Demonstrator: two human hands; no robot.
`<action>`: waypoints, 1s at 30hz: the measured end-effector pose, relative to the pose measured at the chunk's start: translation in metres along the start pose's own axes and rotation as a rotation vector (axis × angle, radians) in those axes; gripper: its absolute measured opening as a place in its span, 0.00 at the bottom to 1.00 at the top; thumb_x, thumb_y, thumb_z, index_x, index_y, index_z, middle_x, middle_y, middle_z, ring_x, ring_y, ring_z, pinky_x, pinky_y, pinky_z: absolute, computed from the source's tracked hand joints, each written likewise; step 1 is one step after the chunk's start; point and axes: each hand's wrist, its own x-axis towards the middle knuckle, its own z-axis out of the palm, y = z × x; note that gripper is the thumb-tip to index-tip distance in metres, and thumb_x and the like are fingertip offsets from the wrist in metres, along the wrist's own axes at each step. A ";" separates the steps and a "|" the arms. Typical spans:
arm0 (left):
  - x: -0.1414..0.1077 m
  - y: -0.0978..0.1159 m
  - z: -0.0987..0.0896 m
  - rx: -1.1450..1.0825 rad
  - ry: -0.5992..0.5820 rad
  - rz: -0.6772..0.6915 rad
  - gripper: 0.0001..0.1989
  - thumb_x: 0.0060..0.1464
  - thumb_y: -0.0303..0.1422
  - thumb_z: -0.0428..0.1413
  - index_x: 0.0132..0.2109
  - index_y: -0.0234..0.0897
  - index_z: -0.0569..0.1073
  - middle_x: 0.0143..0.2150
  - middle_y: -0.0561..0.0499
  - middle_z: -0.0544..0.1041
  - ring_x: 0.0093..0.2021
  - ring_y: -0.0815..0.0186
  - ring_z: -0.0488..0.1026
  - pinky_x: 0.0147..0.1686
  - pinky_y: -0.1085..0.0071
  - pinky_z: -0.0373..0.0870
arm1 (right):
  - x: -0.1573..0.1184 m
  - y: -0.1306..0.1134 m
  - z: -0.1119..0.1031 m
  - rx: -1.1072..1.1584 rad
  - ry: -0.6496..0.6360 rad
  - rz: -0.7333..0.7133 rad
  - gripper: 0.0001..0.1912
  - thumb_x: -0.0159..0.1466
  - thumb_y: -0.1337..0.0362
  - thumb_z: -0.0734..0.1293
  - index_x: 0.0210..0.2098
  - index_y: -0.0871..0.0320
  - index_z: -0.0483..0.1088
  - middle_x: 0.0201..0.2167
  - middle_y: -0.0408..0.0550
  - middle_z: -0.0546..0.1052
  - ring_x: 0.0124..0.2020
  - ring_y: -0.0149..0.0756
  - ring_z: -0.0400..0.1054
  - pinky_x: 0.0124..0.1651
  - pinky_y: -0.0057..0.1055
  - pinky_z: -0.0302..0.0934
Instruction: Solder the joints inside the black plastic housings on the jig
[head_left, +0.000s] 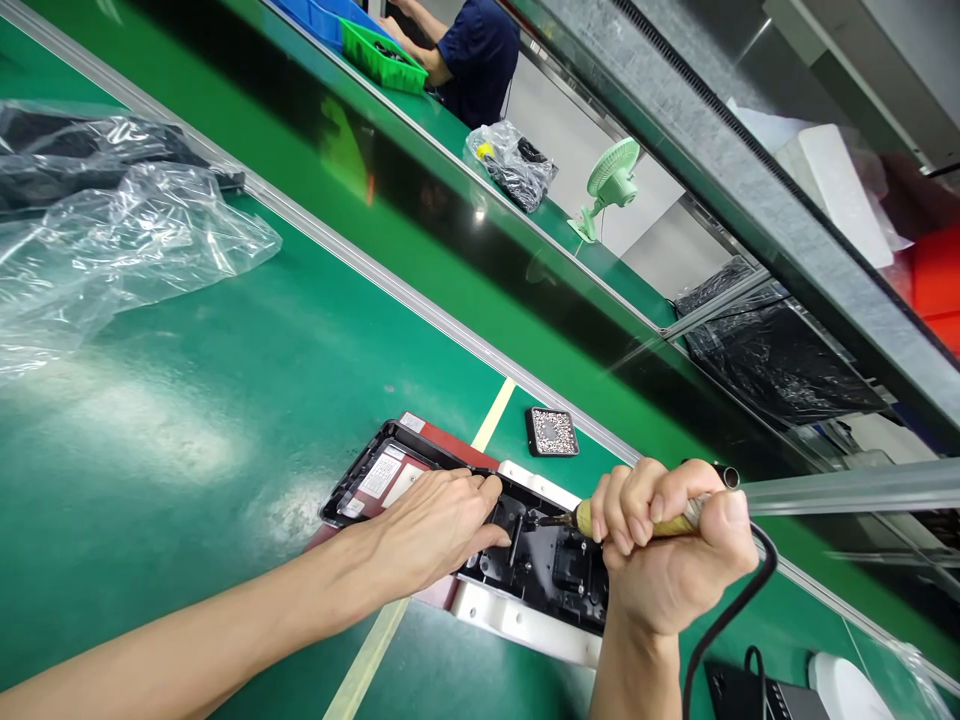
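Observation:
A long black plastic housing (540,545) lies open side up in a white fixture (517,615), both tilted across the view. My left hand (442,520) grips the housing near its middle, fingers bent over the far edge and thumb down inside. My right hand (675,540) is wrapped around a yellow-bodied electric screwdriver (583,518) with a black cord. The screwdriver's bit points left, its tip down at a spot inside the housing near my left thumb. A small square tray of screws (553,433) sits just beyond the housing.
A reddish board (450,440) lies under the housing. Clear plastic bags (135,230) holding dark parts are at left. A metal rail (375,280) borders the green bench. Across the belt are a co-worker's sleeve (480,60), a green bin (382,55) and a fan (613,180).

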 end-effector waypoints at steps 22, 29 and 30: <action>0.002 0.000 0.003 0.057 -0.035 0.005 0.12 0.64 0.43 0.55 0.39 0.39 0.65 0.33 0.50 0.77 0.34 0.53 0.77 0.29 0.64 0.65 | 0.008 -0.005 -0.014 0.080 -0.180 0.078 0.18 0.68 0.58 0.56 0.24 0.56 0.67 0.13 0.37 0.61 0.13 0.28 0.57 0.17 0.29 0.61; 0.001 0.000 0.003 0.057 -0.019 0.013 0.11 0.64 0.42 0.55 0.39 0.40 0.64 0.32 0.51 0.76 0.34 0.54 0.77 0.28 0.65 0.63 | 0.006 -0.004 -0.006 0.034 -0.071 0.072 0.21 0.68 0.54 0.59 0.22 0.56 0.66 0.12 0.37 0.61 0.13 0.27 0.54 0.16 0.28 0.59; 0.001 -0.001 0.004 0.055 -0.014 0.014 0.12 0.64 0.42 0.55 0.39 0.40 0.64 0.32 0.51 0.76 0.34 0.55 0.77 0.28 0.65 0.63 | 0.005 -0.003 -0.005 0.030 -0.053 0.068 0.21 0.68 0.54 0.58 0.22 0.56 0.65 0.12 0.36 0.60 0.13 0.27 0.54 0.16 0.27 0.59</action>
